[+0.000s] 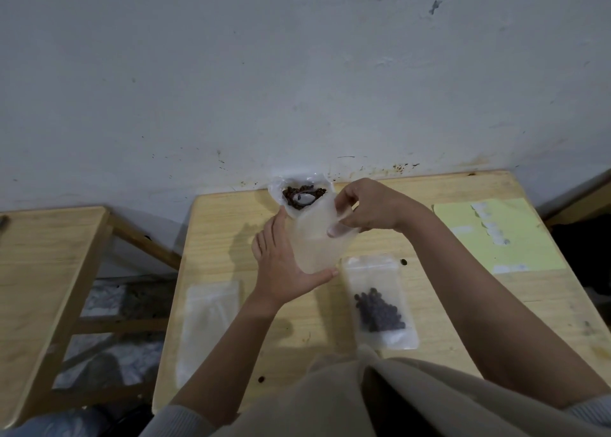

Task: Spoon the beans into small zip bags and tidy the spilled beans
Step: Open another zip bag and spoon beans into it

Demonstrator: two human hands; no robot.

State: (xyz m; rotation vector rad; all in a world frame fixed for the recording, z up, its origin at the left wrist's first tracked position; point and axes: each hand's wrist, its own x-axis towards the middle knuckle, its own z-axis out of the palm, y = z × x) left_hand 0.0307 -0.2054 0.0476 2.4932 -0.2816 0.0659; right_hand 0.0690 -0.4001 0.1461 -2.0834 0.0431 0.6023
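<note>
empty bag held up between both hands

at the far left stands a second wooden table [49,271], apart from the worktop [429,291]. on the worktop's left part an empty zip bag [208,331] lies flat, and near the front edge sits one spilled bean [261,378]. the left hand [281,264] cups the lower end of a frosted small zip bag [314,245], thumb under its bottom corner and fingers running up its left side. behind it, against the wall, an open clear bag of beans [302,193] sits with a white spoon [302,199] lying in the beans. the right hand [370,208] pinches the held bag's upper right edge between thumb and fingers (the bag looks empty). right of the left hand a filled zip bag [380,304] lies flat with dark beans inside; another stray bean [403,262] rests just beyond its top corner. at far right lies a yellow sheet [515,238] carrying white labels.
</note>
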